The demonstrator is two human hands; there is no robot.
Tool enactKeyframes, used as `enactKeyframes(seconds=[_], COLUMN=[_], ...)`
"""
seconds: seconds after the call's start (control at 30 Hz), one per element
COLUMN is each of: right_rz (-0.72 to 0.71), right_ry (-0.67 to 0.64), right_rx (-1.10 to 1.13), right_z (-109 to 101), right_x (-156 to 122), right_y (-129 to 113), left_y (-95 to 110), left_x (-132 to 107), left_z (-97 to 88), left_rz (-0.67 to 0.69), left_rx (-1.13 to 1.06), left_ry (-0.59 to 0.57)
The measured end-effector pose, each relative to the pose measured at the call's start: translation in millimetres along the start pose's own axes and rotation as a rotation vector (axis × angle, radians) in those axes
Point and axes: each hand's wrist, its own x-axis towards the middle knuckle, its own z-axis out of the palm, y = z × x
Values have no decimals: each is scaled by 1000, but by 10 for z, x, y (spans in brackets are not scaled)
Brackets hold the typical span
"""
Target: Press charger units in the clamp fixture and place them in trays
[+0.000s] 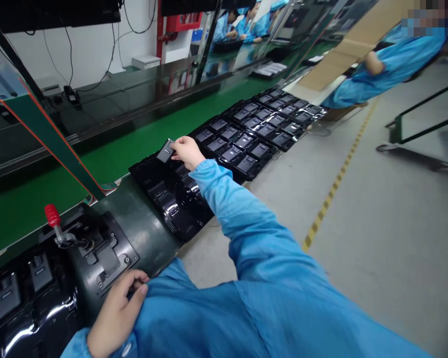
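Observation:
My right hand [187, 151] reaches out over a glossy black plastic tray [171, 199] and pinches a small dark rectangular part [166, 150] above the tray's far corner. My left hand [115, 311] rests near my body with fingers curled against the edge of a dark fixture [108, 253] that carries a red-handled toggle clamp [54, 221]. Whether those fingers hold anything is hidden. Both arms wear blue sleeves.
Two more black trays [261, 124] filled with several of the same parts lie beyond. Another glossy tray [18, 303] with parts sits at lower left. A green conveyor belt [142, 139] runs behind. People in blue work at the upper right; grey floor with a yellow line lies to the right.

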Motion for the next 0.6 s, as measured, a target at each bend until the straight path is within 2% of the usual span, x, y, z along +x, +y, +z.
enactKeyframes(seconds=[0.1,0.27,0.43,0.6], right_rz=[61,99,18,-58], right_ry=[38,39,53,-15], right_rx=[-77,-229,-401,-565], right_z=[77,121,14,-92], right_x=[391,693,844,816], right_y=[165,400,437,409], left_y=[-101,-252,-262,-282], left_x=[-68,-79,-5,34], left_z=[-78,-122,-102,-106], left_rz=[-81,-141,-138,-120], left_rx=[37,31,41,62], left_ry=[55,114,108,87])
